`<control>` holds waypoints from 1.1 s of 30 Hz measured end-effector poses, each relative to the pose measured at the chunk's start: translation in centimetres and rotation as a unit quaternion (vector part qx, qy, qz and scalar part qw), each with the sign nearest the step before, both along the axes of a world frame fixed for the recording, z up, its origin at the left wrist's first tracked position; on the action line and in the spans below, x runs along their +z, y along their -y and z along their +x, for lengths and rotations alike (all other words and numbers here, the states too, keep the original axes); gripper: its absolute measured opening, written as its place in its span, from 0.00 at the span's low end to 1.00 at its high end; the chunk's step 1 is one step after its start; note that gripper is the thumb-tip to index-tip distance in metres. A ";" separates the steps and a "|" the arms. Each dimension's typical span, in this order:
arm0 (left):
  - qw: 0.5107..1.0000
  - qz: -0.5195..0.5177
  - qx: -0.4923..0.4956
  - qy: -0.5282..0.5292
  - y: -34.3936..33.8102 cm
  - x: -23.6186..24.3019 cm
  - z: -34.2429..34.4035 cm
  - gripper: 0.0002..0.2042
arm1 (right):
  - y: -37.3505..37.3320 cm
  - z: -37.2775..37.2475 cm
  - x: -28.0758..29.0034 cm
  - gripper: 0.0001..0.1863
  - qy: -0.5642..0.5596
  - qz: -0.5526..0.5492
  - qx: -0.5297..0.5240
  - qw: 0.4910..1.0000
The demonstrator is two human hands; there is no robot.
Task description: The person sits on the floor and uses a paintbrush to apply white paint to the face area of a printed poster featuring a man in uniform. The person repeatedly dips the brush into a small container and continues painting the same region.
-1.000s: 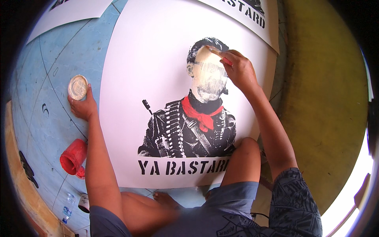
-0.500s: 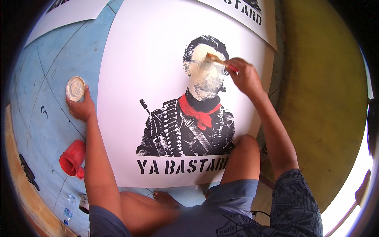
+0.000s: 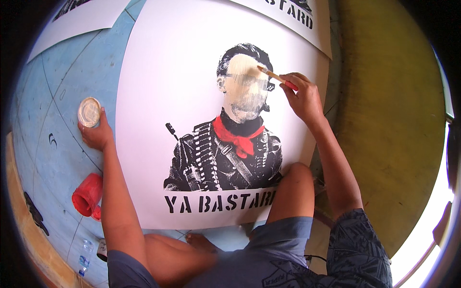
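Right hand (image 3: 301, 98) is up and out ahead, fingers pinched tight in a pencil-style grip, wrist bent slightly, forearm running long and straight back toward the lower right. Left hand (image 3: 97, 136) is planted far out to the side, fingers curled, arm fully extended. Right knee raised between the arms, left leg folded low.

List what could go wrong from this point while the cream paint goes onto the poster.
The brush in the right hand works beside the black hair and red scarf; a slip could smear cream over them. The wrist hovers near the wet cream patch and might smudge it. The left hand rests against the open paint cup on the blue floor; a nudge could tip it.
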State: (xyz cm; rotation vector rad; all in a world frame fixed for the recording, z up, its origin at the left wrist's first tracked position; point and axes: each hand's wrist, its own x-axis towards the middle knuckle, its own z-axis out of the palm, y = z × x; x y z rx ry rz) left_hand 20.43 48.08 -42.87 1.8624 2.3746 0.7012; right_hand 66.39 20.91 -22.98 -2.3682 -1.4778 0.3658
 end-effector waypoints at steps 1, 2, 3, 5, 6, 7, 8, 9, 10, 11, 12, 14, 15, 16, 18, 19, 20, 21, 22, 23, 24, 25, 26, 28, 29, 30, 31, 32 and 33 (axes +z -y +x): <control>1.000 0.003 0.000 -0.006 0.0 0.0 -0.1 0.48 | 0.0 0.1 -0.7 0.11 0.005 0.013 -0.010 1.000; 1.000 0.003 -0.003 -0.004 0.0 0.0 -0.1 0.48 | 0.3 0.1 -1.1 0.11 0.008 0.013 -0.006 1.000; 1.000 0.003 -0.006 -0.002 -0.1 0.0 -0.1 0.48 | 0.5 0.1 -1.5 0.11 0.011 0.012 -0.002 1.000; 1.000 -0.002 -0.006 -0.003 0.0 0.2 -0.1 0.48 | 1.3 -0.7 -2.4 0.11 0.019 -0.003 0.001 1.000; 1.000 -0.005 -0.002 -0.004 0.2 0.2 0.1 0.48 | 2.0 -1.1 -2.5 0.11 0.010 -0.018 0.012 1.000; 1.000 -0.007 0.003 -0.006 0.2 0.2 0.1 0.47 | 2.5 -1.9 -2.4 0.11 -0.001 -0.032 0.025 0.999; 1.000 -0.002 0.004 -0.010 0.1 0.1 -0.3 0.47 | 2.7 -2.6 -2.1 0.11 -0.011 -0.044 0.040 0.998; 1.000 0.004 0.004 -0.013 0.0 0.0 -0.6 0.47 | 2.7 -3.1 -1.4 0.11 -0.037 -0.060 0.019 0.997; 1.000 0.008 0.003 -0.015 0.1 0.1 -0.5 0.47 | 2.6 -2.9 -0.9 0.11 -0.034 -0.047 0.012 0.998; 1.000 0.008 -0.002 -0.010 0.1 0.1 -0.5 0.47 | 2.5 -2.6 -0.5 0.11 -0.031 -0.033 0.006 0.999; 1.000 0.009 -0.006 -0.005 0.2 0.2 -0.5 0.47 | 2.3 -2.2 -0.3 0.11 -0.029 -0.020 -0.001 0.999; 1.000 0.009 -0.010 0.008 0.2 0.1 -0.4 0.47 | 1.1 -0.9 0.2 0.11 0.038 0.008 0.019 0.999; 1.000 0.010 -0.009 0.014 0.0 -0.1 -0.7 0.47 | 0.6 -0.3 -0.4 0.11 0.032 0.011 0.012 0.999; 1.000 0.011 -0.007 0.022 -0.1 -0.2 -0.5 0.47 | 0.4 0.2 -0.9 0.11 0.027 0.012 0.004 1.000; 1.000 0.005 -0.008 0.015 -0.1 -0.2 0.0 0.47 | 1.3 0.2 -1.8 0.10 0.010 -0.008 0.003 1.000; 1.000 0.002 -0.007 0.005 0.1 0.1 -0.1 0.47 | 1.5 -0.1 -2.2 0.10 -0.005 -0.019 0.005 1.000; 1.000 0.002 -0.017 0.014 0.2 0.3 0.0 0.48 | 1.9 -0.5 -2.4 0.10 -0.017 -0.035 -0.003 0.999; 0.999 0.003 -0.028 0.023 0.2 0.5 0.2 0.48 | 2.8 -1.2 -2.3 0.10 -0.029 -0.052 -0.012 0.998; 0.999 0.004 -0.038 0.031 0.3 0.7 0.1 0.48 | 3.6 -2.2 -2.1 0.11 -0.042 -0.069 -0.019 0.997; 0.999 0.007 -0.031 0.020 0.2 0.5 -0.3 0.48 | 4.7 -3.0 -2.4 0.11 -0.055 -0.052 -0.005 0.997; 1.000 0.011 -0.024 0.008 0.1 0.2 -0.6 0.48 | 5.6 -3.8 -2.5 0.11 -0.061 -0.060 0.011 0.996; 1.000 0.014 -0.017 0.002 0.0 -0.1 -0.7 0.48 | 6.3 -4.7 -1.8 0.11 -0.064 -0.061 0.027 0.996; 1.000 0.014 -0.015 -0.003 0.0 -0.3 -0.7 0.48 | 6.9 -5.6 -1.4 0.11 -0.069 -0.061 0.043 0.995; 1.000 0.013 -0.009 -0.013 0.0 -0.3 -0.7 0.48 | 7.5 -5.7 -0.8 0.11 -0.072 -0.037 0.026 0.996; 1.000 0.008 -0.012 -0.006 0.1 -0.3 -0.7 0.48 | 7.3 -5.3 -0.4 0.12 -0.060 -0.023 0.012 0.998; 1.000 0.003 -0.014 0.001 0.0 -0.1 -0.7 0.48 | 7.0 -5.0 0.0 0.12 -0.048 -0.009 -0.001 0.999; 1.000 -0.001 -0.017 0.010 0.0 0.0 -0.5 0.48 | 6.3 -4.5 0.4 0.11 -0.031 0.010 -0.003 0.999; 1.000 -0.003 -0.011 0.006 0.1 0.0 -0.3 0.48 | 5.6 -3.9 0.5 0.12 -0.009 0.019 0.003 1.000; 1.000 -0.004 -0.004 0.003 0.2 0.1 -0.2 0.48 | 5.3 -3.4 0.0 0.12 -0.011 0.012 -0.011 1.000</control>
